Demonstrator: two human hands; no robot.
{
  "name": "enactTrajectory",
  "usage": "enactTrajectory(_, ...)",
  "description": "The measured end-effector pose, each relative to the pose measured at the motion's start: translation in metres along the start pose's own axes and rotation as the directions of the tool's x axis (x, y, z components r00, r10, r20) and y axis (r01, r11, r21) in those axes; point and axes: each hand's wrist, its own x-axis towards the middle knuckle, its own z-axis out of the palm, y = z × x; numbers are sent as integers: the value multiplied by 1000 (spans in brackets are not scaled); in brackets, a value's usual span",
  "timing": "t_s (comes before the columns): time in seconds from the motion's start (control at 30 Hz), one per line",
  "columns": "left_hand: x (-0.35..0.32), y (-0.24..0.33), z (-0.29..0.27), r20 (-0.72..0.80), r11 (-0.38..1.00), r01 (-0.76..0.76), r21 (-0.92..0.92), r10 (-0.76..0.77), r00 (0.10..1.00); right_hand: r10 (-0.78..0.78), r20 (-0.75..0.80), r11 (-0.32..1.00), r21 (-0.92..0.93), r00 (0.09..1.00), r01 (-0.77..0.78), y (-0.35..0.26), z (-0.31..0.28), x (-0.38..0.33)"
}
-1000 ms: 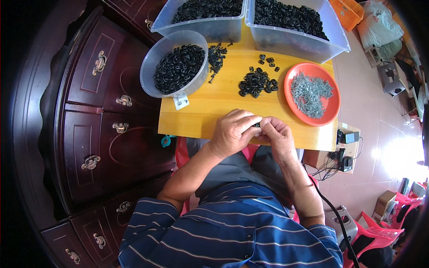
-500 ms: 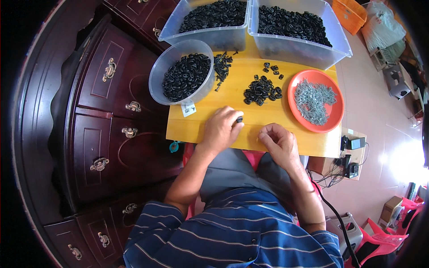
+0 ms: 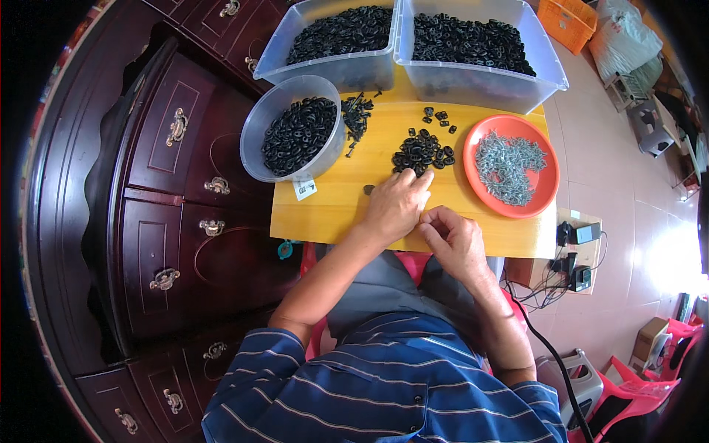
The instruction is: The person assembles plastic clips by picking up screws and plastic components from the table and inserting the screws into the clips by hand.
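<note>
Black oval parts [image 3: 422,150] are heaped on the yellow tabletop [image 3: 310,218], left of the red plate [image 3: 549,188] loaded with small silver metal pieces [image 3: 509,166]. Heap's near edge is met by the left hand [image 3: 399,207]: fingers slightly spread, tips bent down; whether anything is gripped cannot be told. Right hand [image 3: 453,242] is held just beside it, thumb and index nearly closed together; any item between them cannot be made out. One dark piece [image 3: 368,190] is seen lying left of the left hand.
</note>
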Motion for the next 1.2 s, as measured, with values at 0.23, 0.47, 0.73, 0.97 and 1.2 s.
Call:
enactTrajectory(0.23,-12,3,3,-130,990,-99,-101,86,988,-4,-46,998,59,999,7,3,0,1)
enactTrajectory(0.47,-19,9,-1,-101,998,-46,-47,41,994,-11,-146,995,100,989,26,8,-2,24)
enactTrajectory(0.73,-38,4,-2,-67,989,-25,-145,15,998,-270,-215,896,-412,939,163,12,20,67)
enactTrajectory(0.97,-48,-7,-12,-108,903,47,-426,-102,989,-311,-203,804,-576,928,144,16,33,84)
enactTrajectory(1.2,-46,-18,-15,-157,828,24,-561,-135,978,-361,-177,786,-586,915,197,20,30,79)
